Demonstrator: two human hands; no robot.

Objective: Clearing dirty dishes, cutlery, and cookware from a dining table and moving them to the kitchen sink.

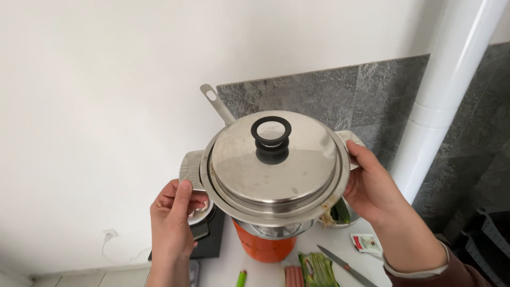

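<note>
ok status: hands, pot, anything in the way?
Left hand and right hand grip the side handles of the lidded steel pot, lifted. Orange gas canister directly below; knife on counter.

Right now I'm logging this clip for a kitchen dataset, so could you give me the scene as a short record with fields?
held item: steel pot with lid on, lifted above the counter
lid knob: black knob, centred on the lid
left hand: left hand grips the pot's left side handle
right hand: right hand grips the right side handle
below the pot: orange container, knife, green vegetables
backdrop: white wall, grey stone tiles, white pipe
</note>
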